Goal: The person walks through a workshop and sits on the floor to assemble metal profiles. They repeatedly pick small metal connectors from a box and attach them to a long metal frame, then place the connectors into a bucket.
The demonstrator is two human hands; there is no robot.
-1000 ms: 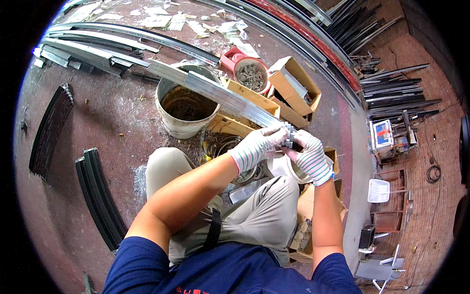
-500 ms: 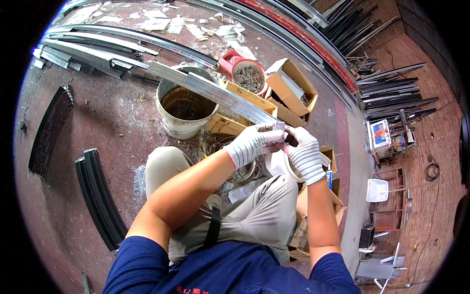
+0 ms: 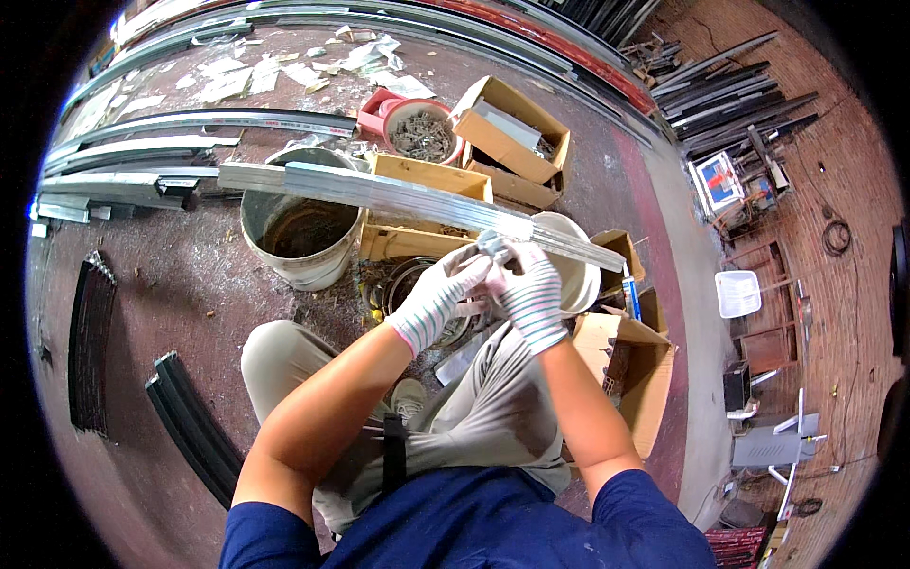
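My left hand [image 3: 438, 296], in a white striped glove, pinches a small grey metal piece [image 3: 491, 243] from the left. From the other side, the gloved fingers of my right hand [image 3: 531, 296] close on the same piece, hiding much of it. Just beyond my fingertips, long silvery metal profiles [image 3: 398, 197] lie side by side across a bucket and a wooden box. Their right end reaches past my right hand. Whether the small piece touches the profiles, I cannot tell.
A dirty white bucket [image 3: 308, 273] and a wooden box [image 3: 398, 245] stand ahead. Further off are a red bucket of scraps [image 3: 462, 152] and a cardboard box [image 3: 524, 156]. Another carton [image 3: 654, 417] sits by my right knee. Black profiles [image 3: 194, 427] lie on the floor at left.
The view has shifted, moving the buckets and boxes leftward in it. My hands have come back from the profiles' right end, which now shows beyond them. Both still hold the small piece.
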